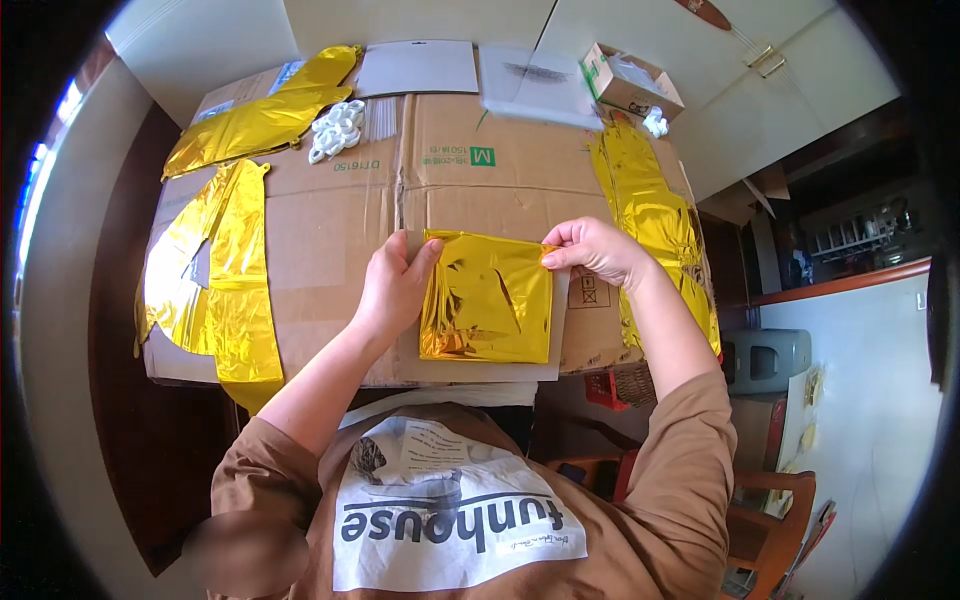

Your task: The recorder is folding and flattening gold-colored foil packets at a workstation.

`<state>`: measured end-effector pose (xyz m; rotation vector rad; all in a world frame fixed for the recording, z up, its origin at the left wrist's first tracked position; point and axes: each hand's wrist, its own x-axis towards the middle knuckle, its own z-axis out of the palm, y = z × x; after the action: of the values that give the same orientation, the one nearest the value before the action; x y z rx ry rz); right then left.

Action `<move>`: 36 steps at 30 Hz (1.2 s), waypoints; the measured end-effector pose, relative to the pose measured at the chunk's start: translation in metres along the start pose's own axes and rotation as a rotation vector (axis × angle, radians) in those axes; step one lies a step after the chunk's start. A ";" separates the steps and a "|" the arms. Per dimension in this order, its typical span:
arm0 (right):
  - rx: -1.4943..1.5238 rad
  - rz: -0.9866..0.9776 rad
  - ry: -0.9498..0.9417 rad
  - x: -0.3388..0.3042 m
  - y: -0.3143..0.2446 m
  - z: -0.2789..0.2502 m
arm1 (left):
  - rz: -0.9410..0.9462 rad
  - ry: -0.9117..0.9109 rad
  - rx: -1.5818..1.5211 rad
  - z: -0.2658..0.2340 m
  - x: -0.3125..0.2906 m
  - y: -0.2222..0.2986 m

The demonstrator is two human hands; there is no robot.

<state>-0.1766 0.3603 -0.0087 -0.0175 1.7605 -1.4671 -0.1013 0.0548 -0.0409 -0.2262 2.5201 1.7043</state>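
Folded gold foil sheet (487, 300): roughly square, thin, mirror-glossy, showing fine creases, a dark slanting crinkle right of its middle and orange reflections at its near left corner. It is lying at the near middle of the cardboard surface (330, 230), over a pale, matte, flat card (485, 371) that is showing along the near, left and right edges.

Right hand (596, 252): thumb and fingers are pinching the foil's far right corner; the sheet is extending left and nearer from this grip. Left hand (393, 282): the thumb is touching the foil's far left corner, the index finger is pointing away at the card's left edge; cannot tell whether it is gripping. The foil is lying to the right of this hand, between both hands and slightly nearer.

Surroundings: a curved gold foil piece with a gap in it (243, 310) is lying at left, wrinkled and partly hanging over the near edge. An elongated gold foil piece (262, 122) is lying far left, beside a heap of white rings (336, 130). A crinkled gold foil strip (655, 215) is running along the right side. A small open carton (642, 95) is standing far right.
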 end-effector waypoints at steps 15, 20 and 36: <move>-0.315 0.059 0.130 0.001 -0.010 0.009 | -0.005 -0.018 -0.010 -0.003 0.005 -0.012; -0.343 0.063 0.187 -0.002 -0.003 0.000 | 0.384 0.206 0.539 -0.012 -0.009 0.009; -0.449 0.122 0.231 0.000 -0.011 -0.001 | 0.768 -0.198 0.943 0.014 -0.014 -0.018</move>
<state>-0.1827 0.3579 -0.0003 0.0274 2.2082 -0.9941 -0.0845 0.0621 -0.0605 1.0042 3.0697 0.3700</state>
